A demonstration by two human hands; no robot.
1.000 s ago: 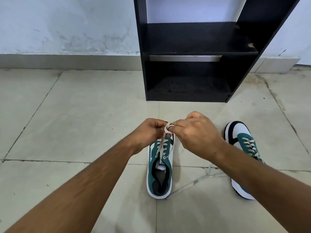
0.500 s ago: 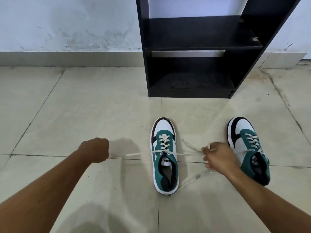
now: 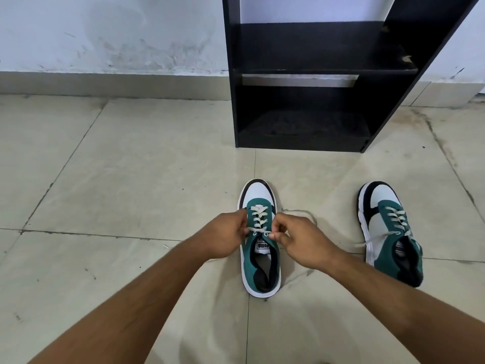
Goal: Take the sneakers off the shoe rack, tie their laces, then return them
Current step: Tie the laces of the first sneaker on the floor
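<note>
Two green, white and black sneakers stand on the tiled floor, toes toward the black shoe rack [image 3: 309, 143]. The nearer sneaker [image 3: 259, 261] sits in the middle. My left hand [image 3: 227, 235] and my right hand [image 3: 301, 240] press against its two sides at the top eyelets, each pinching an end of its white lace [image 3: 258, 216]. A length of that lace loops on the floor behind my right hand. The second sneaker [image 3: 388, 227] stands to the right, its lace untied and trailing left across the floor.
The shoe rack has two bare shelves and stands against a pale, stained wall [image 3: 110, 35]. Beige floor tiles [image 3: 126, 179] with dark grout lines spread left and right of the shoes.
Half a second ago my hands were spread wide, pulling the lace ends taut sideways. They have now come together at the top of the middle sneaker's lacing.
</note>
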